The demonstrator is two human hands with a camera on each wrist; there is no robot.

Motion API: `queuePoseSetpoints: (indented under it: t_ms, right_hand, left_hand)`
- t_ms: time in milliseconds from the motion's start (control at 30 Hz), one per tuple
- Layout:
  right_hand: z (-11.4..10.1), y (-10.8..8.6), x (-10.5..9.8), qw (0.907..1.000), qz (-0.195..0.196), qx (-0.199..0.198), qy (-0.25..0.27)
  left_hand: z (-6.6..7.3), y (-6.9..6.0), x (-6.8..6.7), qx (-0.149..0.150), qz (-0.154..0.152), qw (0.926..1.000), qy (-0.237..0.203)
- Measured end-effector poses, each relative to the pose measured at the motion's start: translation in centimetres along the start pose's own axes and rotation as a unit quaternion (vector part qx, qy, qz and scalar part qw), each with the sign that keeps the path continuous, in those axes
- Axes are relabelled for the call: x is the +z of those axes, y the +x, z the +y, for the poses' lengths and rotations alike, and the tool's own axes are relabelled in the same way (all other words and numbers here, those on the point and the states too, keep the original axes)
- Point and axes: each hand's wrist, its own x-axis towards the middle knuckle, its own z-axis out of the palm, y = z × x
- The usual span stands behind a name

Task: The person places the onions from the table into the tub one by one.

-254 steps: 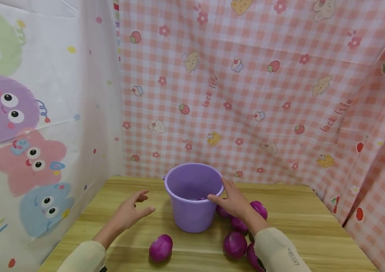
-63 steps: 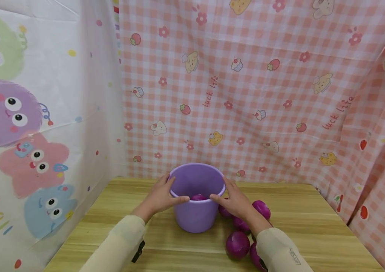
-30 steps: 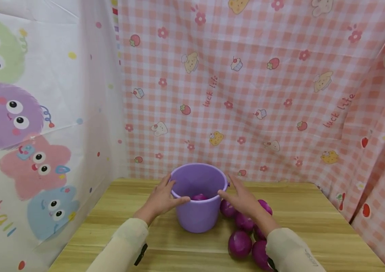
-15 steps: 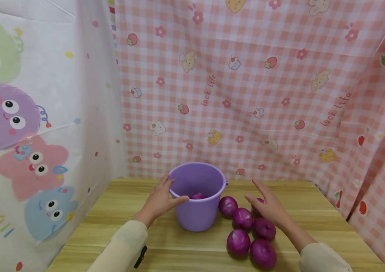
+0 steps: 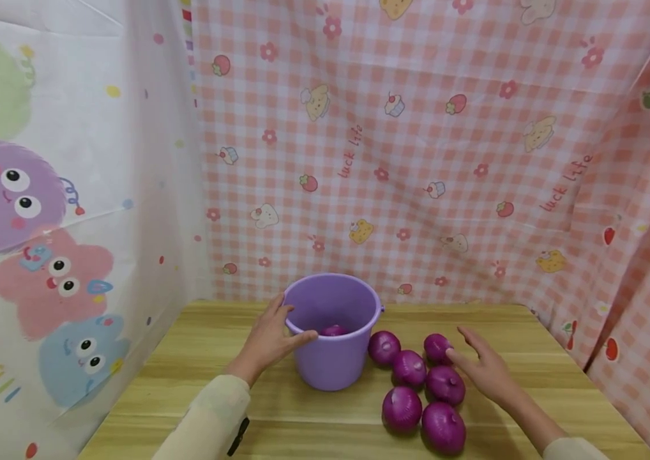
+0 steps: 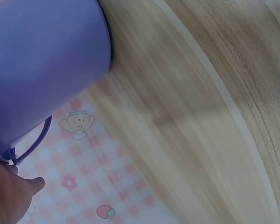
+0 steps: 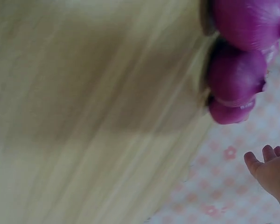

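Note:
A purple bucket [image 5: 332, 364] stands upright on the wooden table, with a red onion [image 5: 334, 330] visible inside. The left hand [image 5: 267, 338] grips its rim on the left side, thumb in front; in the left wrist view that hand [image 6: 11, 191] is beside the bucket [image 6: 46, 56] and its handle. Several red onions [image 5: 402, 409] lie to the right of the bucket. The right hand [image 5: 488, 370] is spread just right of the farthest onion [image 5: 438, 349], holding nothing; whether the thumb touches it is unclear. The right wrist view shows the hand [image 7: 273, 175] apart from the onions [image 7: 237, 74].
The wooden table [image 5: 187, 396] reaches back to a pink checked cloth [image 5: 417, 147]. A white cloth with cartoon figures [image 5: 101, 191] hangs at the left, and a cherry-patterned cloth [image 5: 647, 211] at the right.
The right hand has let go of the bucket and moved right, past the onions. Earlier, an onion lay on the table left of the bucket; the left hand now grips the rim instead of hovering.

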Motion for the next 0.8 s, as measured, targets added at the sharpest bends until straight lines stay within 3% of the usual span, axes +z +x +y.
queuePoseSetpoints:
  t_ms: [233, 633, 800]
  right_hand:
    - [2.2, -0.2, -0.3, 0.9981, -0.012, 0.056, 0.021]
    - [4.2, -1.9, 1.2, 0.9994, -0.014, 0.027, -0.013]
    - [4.9, -2.3, 1.5, 0.9988, -0.036, 0.023, -0.023]
  left_hand:
    - [0.0, 0.1, 0.0, -0.004, -0.003, 1.0, 0.007]
    - [0.0, 0.1, -0.1, -0.005, -0.005, 0.9999, 0.01]
    - [0.1, 0.0, -0.2, -0.008, -0.008, 0.9999, 0.01]
